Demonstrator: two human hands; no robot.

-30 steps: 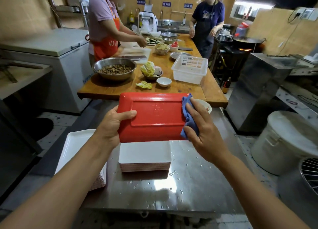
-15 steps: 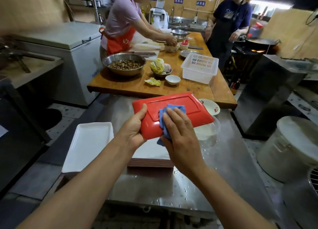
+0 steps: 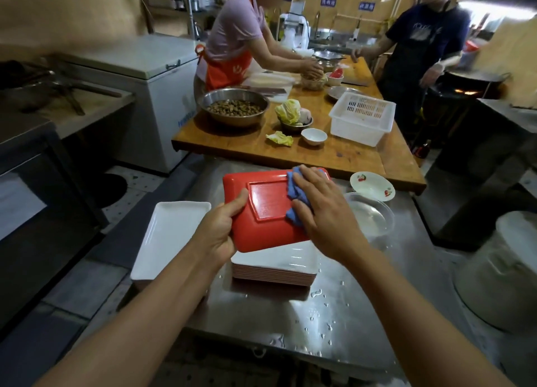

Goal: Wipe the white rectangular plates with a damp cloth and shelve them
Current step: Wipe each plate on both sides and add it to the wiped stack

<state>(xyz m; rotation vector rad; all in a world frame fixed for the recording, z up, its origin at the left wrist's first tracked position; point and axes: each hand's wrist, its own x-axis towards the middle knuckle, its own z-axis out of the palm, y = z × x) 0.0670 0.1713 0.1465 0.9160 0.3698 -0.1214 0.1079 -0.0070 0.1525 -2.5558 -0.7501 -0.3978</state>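
GRIP: left hand (image 3: 216, 231) clamps the plate (image 3: 263, 212) by its near-left corner, red underside up, above the stack (image 3: 274, 271); right hand (image 3: 321, 209) presses the blue cloth (image 3: 292, 193) flat | RISK: one-corner hold may slip under wiping pressure; wet steel counter (image 3: 334, 314) below.

Plate stacks (image 3: 273, 266) under both hands

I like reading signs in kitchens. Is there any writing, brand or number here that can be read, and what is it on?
Nothing reads clearly.
Three blue wall signs: white characters, too blurred to read.
Freezer: blue brand lettering on its front, too small and slanted to read.
Orange apron: pale print, unreadable.
Dark T-shirt: pale print, blurred.
Red plate, blue cloth, white plates: no writing visible.
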